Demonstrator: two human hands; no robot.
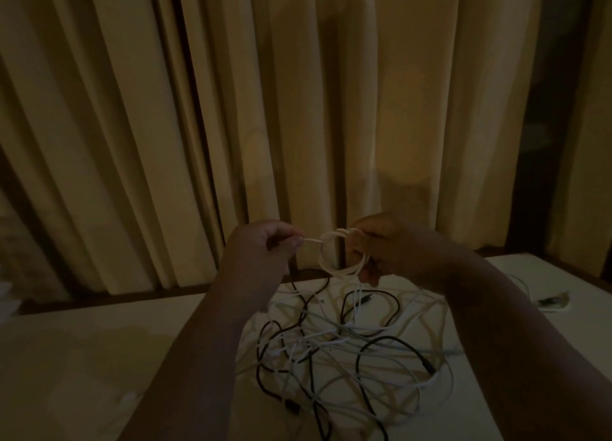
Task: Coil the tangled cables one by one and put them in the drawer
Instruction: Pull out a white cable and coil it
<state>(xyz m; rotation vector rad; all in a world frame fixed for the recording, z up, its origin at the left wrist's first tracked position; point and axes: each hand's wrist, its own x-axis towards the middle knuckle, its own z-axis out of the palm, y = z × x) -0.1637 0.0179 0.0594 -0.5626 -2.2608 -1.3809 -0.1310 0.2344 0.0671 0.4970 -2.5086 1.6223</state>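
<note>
The right hand (381, 245) grips a small round coil of thin white cable (341, 255) while the left hand (261, 245) pinches its loose end, both above tangled black and white cables (337, 351) on the pale table (82, 357).

Both forearms raised, left grip (265, 242) pinched, right grip (381, 245) curled

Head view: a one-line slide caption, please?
Right hand holds a white coil, left hand pinches its end, above tangled cables on a table.
</note>
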